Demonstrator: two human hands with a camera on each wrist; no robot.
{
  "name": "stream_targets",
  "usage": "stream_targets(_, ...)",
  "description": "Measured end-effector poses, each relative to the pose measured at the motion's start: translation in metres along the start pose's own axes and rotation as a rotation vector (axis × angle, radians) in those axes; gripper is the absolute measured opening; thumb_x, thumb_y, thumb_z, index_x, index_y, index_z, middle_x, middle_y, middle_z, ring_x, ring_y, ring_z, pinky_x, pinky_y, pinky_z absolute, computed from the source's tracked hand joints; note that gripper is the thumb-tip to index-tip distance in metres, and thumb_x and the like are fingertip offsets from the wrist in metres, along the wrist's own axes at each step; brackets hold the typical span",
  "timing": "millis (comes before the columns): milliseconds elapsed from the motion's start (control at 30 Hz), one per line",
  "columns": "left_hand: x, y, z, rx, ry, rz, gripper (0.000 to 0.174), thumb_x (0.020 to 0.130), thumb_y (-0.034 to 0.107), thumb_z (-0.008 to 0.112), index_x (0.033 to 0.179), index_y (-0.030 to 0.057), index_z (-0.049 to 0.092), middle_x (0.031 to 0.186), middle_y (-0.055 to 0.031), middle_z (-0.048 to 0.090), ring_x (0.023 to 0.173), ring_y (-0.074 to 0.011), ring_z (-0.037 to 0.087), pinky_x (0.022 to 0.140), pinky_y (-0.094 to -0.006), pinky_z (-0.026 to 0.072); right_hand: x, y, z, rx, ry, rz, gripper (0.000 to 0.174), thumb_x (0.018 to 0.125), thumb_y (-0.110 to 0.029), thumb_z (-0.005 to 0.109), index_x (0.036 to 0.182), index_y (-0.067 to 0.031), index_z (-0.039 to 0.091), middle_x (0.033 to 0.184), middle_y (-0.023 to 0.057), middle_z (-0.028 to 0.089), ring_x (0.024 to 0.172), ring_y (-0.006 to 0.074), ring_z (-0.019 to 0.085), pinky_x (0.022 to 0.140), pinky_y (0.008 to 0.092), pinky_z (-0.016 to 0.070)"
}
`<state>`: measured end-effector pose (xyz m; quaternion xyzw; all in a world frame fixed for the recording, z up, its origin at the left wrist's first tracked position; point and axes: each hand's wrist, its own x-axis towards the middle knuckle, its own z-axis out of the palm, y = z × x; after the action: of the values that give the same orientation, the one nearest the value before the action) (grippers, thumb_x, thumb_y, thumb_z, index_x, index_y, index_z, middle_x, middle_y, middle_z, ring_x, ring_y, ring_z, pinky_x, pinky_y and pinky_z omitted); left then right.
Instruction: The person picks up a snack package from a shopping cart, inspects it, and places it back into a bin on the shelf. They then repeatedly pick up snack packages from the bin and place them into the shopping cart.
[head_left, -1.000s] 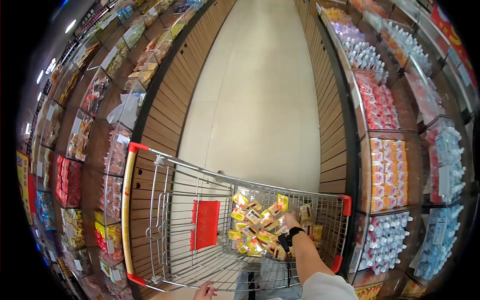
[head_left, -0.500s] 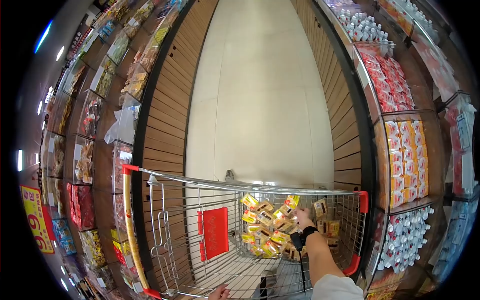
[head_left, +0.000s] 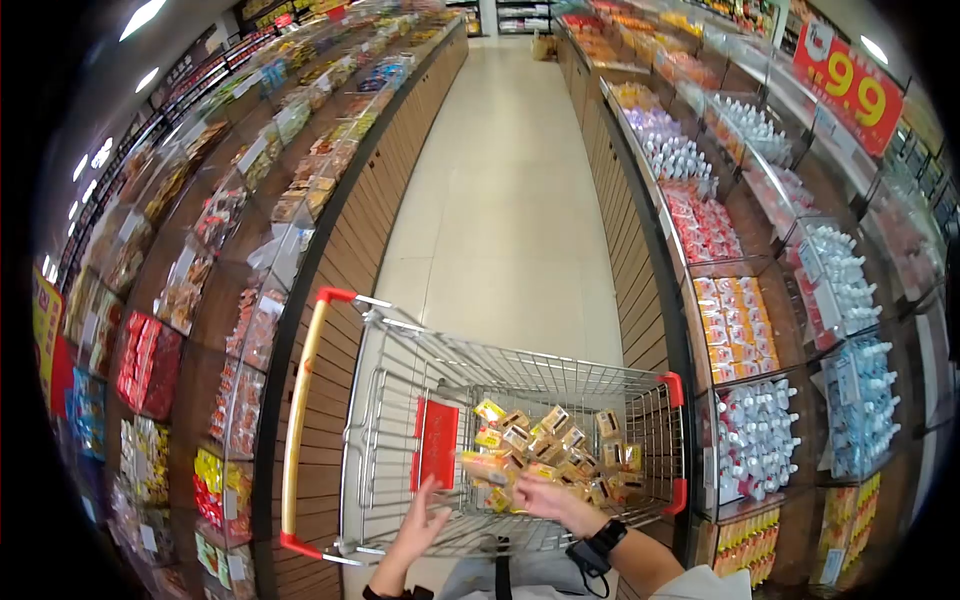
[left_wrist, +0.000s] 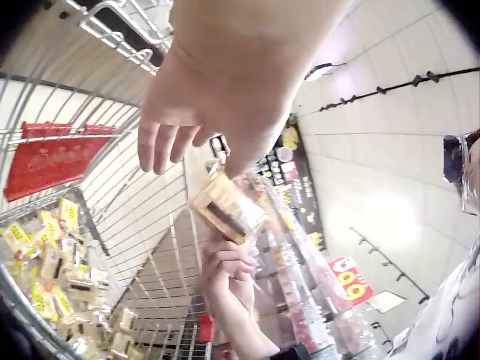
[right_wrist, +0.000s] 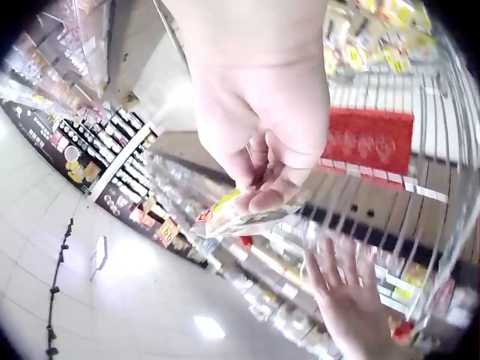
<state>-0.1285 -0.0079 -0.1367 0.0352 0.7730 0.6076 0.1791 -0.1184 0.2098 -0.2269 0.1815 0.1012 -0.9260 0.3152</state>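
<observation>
My right hand [head_left: 550, 500] pinches a small packaged snack [head_left: 485, 466] above the shopping cart [head_left: 296, 420]. Its clear wrapper shows something pale brown with a dark band in the left wrist view, and a yellow label shows in the right wrist view. The left hand [head_left: 418, 525] holds nothing, its fingers [right_wrist: 330, 262] spread. In the left wrist view the thumb of that hand overlaps the top of the pack [left_wrist: 227, 208]. Many similar packs [head_left: 555, 420] lie heaped on the cart's floor toward its far end.
A red panel [head_left: 436, 443] hangs inside the cart. Bins of wrapped snacks [head_left: 150, 365] line the left side of the aisle. Pouches and orange packs [head_left: 737, 325] fill bins on the right, close to the cart's end. Pale floor [head_left: 500, 200] runs ahead between wooden bases.
My right hand has come up from the heap, now holding a pack, and moved left. The left hand has risen from the lower edge toward it. The head view has tilted up.
</observation>
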Motion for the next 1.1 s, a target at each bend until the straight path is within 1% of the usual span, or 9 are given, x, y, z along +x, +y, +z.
stream_targets(67,-0.016,0.021,-0.019,-0.078,-0.049,0.094,0.041,0.075,0.009,0.053,0.112,0.0029,0.037,0.096,-0.0112,0.051,0.08,-0.0145,0.051,0.067,-0.0232,0.0435,-0.019,0.055,0.032,0.113,-0.155,0.024,0.032,0.078,-0.007,0.048,0.108,-0.004,0.037,0.075,0.0066,0.048,0.063,0.0131,0.046,0.05,0.023,0.0401)
stream_targets(133,-0.042,0.048,-0.049,0.111,-0.167,0.136,0.038,0.075,0.01,0.055,0.11,0.0028,0.04,0.091,-0.009,0.052,0.077,-0.0124,0.051,0.066,-0.0214,0.0424,-0.039,0.097,0.072,0.021,-0.179,0.014,0.029,0.079,-0.009,0.046,0.106,-0.0033,0.037,0.074,0.0084,0.048,0.064,0.0141,0.047,0.05,0.0229,0.0394)
stream_targets(200,-0.07,0.05,-0.073,-0.071,-0.09,0.068,0.033,0.074,0.012,0.056,0.103,0.0025,0.045,0.081,-0.005,0.053,0.068,-0.0089,0.05,0.059,-0.02,0.0412,-0.045,0.127,0.095,-0.197,-0.296,-0.024,0.023,0.081,-0.013,0.042,0.101,-0.0017,0.038,0.073,0.0108,0.048,0.066,0.0165,0.049,0.055,0.0229,0.0395)
stream_targets(267,-0.098,0.056,-0.092,-0.06,-0.012,0.064,0.021,0.073,0.015,0.057,0.09,0.0023,0.052,0.06,0.0021,0.05,0.05,-0.0032,0.044,0.045,-0.0179,0.0371,-0.057,0.155,0.122,-0.436,-0.114,-0.231,0.02,0.082,-0.013,0.039,0.099,-0.0013,0.038,0.074,0.0111,0.048,0.066,0.0175,0.05,0.058,0.0235,0.0399)
stream_targets(400,-0.145,0.077,-0.115,-0.082,-0.091,0.089,0.021,0.074,0.018,0.057,0.086,0.0019,0.052,0.05,0.0038,0.043,0.041,-0.0021,0.039,0.038,-0.0171,0.0332,-0.089,0.192,0.184,-0.814,0.037,-0.437,0.019,0.083,-0.013,0.04,0.097,-0.0006,0.039,0.081,0.0081,0.049,0.068,0.0142,0.05,0.061,0.0234,0.0407)
stream_targets(567,-0.174,0.086,-0.129,-0.226,-0.229,0.166,0.023,0.073,0.019,0.057,0.087,0.0015,0.052,0.049,0.005,0.041,0.042,-0.0008,0.037,0.039,-0.0167,0.0312,-0.117,0.233,0.223,-0.934,0.12,-0.574,0.02,0.08,-0.012,0.046,0.097,-0.0003,0.04,0.089,0.0058,0.049,0.07,0.0099,0.049,0.062,0.0226,0.0413)
stream_targets(733,-0.201,0.101,-0.147,-0.236,-0.271,0.315,0.024,0.073,0.018,0.057,0.088,0.0004,0.051,0.056,0.0043,0.046,0.047,0.0008,0.035,0.042,-0.0149,0.0284,-0.131,0.262,0.236,-0.993,0.198,-0.657,0.03,0.078,-0.004,0.045,0.106,0.0033,0.037,0.105,0.0075,0.044,0.095,0.0108,0.042,0.08,0.0231,0.0343)
stream_targets(867,-0.21,0.093,-0.163,-0.16,-0.273,0.365,0.023,0.072,0.016,0.058,0.087,-0.0001,0.05,0.059,0.003,0.05,0.05,0.0011,0.039,0.044,-0.0149,0.0314,-0.127,0.278,0.248,-1.019,0.203,-0.679,0.032,0.079,-0.003,0.044,0.109,0.0036,0.036,0.104,0.0078,0.045,0.094,0.0105,0.043,0.078,0.0227,0.0353)
stream_targets(1100,-0.214,0.086,-0.161,-0.435,-0.318,0.351,0.025,0.074,0.017,0.057,0.089,-0.0008,0.048,0.071,0.0005,0.053,0.06,-0.0008,0.047,0.049,-0.0151,0.0379,-0.129,0.281,0.249,-1.039,0.196,-0.647,0.034,0.079,-0.007,0.044,0.11,0.0036,0.035,0.102,0.0088,0.046,0.089,0.0111,0.044,0.076,0.0229,0.0367)
